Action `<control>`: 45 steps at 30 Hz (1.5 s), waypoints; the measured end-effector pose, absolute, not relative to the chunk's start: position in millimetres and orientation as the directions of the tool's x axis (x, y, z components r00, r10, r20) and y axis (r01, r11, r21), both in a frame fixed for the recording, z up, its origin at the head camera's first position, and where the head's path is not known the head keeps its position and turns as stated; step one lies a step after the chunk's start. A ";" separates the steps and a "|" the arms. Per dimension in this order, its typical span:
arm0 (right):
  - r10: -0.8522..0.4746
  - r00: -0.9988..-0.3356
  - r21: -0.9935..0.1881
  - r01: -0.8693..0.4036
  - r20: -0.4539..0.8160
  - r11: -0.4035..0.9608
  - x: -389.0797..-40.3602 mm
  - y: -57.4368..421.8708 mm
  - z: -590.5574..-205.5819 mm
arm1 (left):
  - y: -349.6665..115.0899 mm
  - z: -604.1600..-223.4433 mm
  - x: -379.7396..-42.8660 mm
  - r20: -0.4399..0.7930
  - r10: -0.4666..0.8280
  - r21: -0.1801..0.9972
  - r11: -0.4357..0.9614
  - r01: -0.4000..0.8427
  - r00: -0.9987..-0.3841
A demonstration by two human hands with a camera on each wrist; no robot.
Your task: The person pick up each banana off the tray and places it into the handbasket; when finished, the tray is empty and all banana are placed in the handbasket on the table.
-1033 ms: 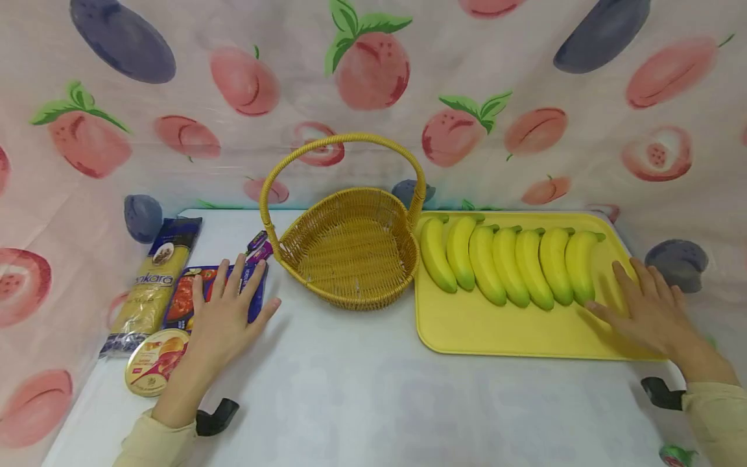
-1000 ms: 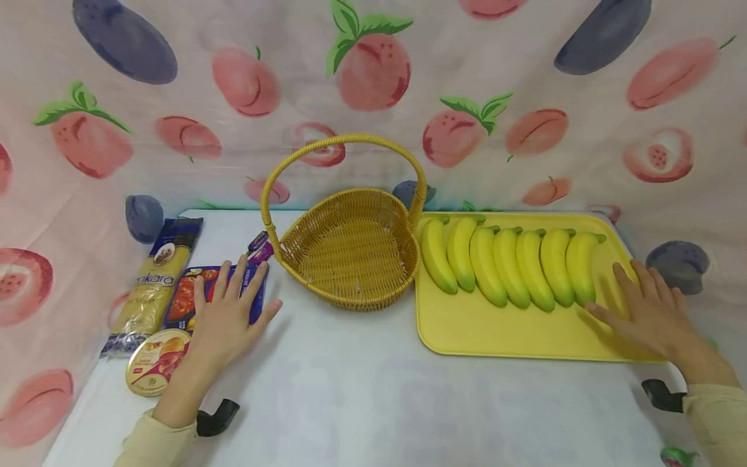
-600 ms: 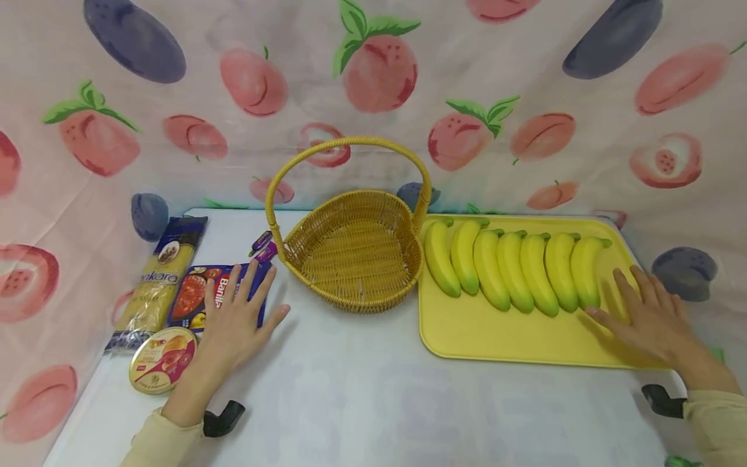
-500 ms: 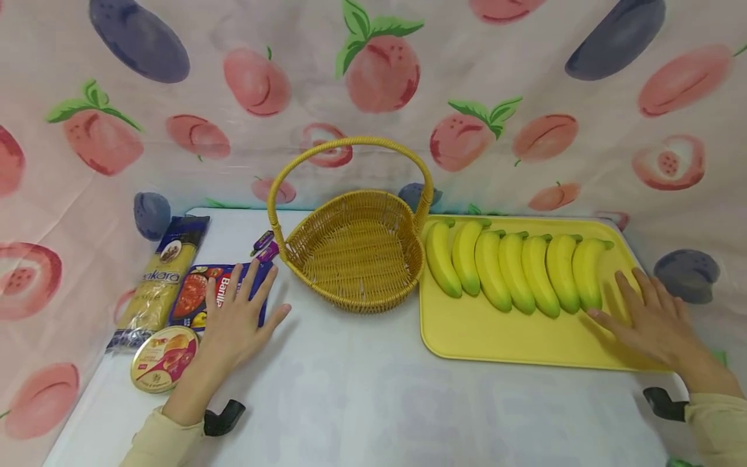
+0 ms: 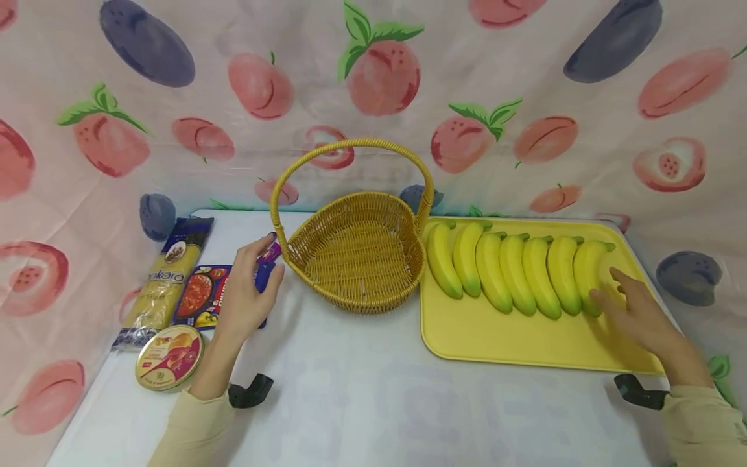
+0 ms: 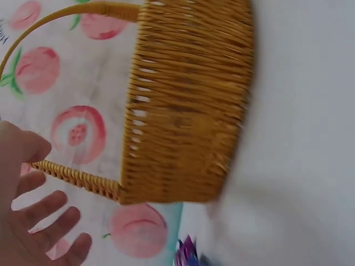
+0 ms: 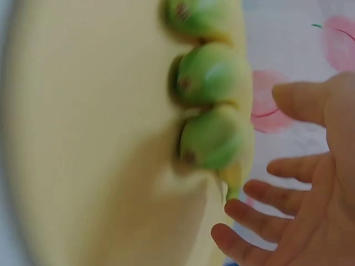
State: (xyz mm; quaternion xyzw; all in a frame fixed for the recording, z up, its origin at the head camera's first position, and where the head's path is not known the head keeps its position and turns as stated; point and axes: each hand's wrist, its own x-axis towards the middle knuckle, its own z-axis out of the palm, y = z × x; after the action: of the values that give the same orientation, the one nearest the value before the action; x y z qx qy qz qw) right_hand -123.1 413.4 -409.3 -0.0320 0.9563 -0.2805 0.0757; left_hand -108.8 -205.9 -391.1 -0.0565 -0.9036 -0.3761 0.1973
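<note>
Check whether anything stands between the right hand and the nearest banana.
Nothing visible stands between the right hand and the rightmost banana in the head view; the other six bananas lie on its opposite side, on the yellow tray.

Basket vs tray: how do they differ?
- Build: the wicker basket is woven; the yellow tray is smooth.
- Shape: the wicker basket has deep walls and an arched handle; the yellow tray is shallow, with no handle in view.
- Contents: the wicker basket holds nothing; the yellow tray carries seven bananas.
Shared: both rest on the white tabletop.
</note>
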 end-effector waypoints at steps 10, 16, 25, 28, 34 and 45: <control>0.099 -0.968 -0.646 0.229 -0.232 0.729 -148.2 396.0 -414.4 | -185.7 -366.0 -140.9 0.400 -0.125 0.848 0.427 0.315 -0.908; 0.155 -0.959 -0.645 0.274 -0.237 0.713 -156.0 395.9 -421.0 | -179.7 -349.4 -133.9 0.376 -0.133 0.856 0.429 0.289 -0.917; 0.253 -0.939 -0.669 0.342 -0.231 0.660 -151.5 395.2 -418.9 | -175.5 -344.0 -140.1 0.396 -0.125 0.850 0.425 0.312 -0.909; 0.252 -0.947 -0.689 0.318 -0.199 0.651 -145.0 390.3 -417.1 | -176.0 -342.3 -140.3 0.397 -0.127 0.845 0.437 0.308 -0.909; 0.206 -0.974 -0.706 0.213 -0.097 0.675 -131.0 366.1 -403.5 | -177.1 -339.7 -139.3 0.384 -0.122 0.847 0.443 0.296 -0.915; -0.134 -0.985 -0.685 -0.173 0.110 0.708 -118.1 296.7 -370.6 | -177.9 -338.2 -142.1 0.385 -0.123 0.845 0.445 0.296 -0.915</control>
State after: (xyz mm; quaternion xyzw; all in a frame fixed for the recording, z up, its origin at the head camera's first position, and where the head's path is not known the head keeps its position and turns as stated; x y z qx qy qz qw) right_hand -118.1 296.7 -370.6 -0.0830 0.9237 -0.3731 -0.0259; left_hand -142.1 -177.9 -338.2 -0.0525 -0.8261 -0.5243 0.1997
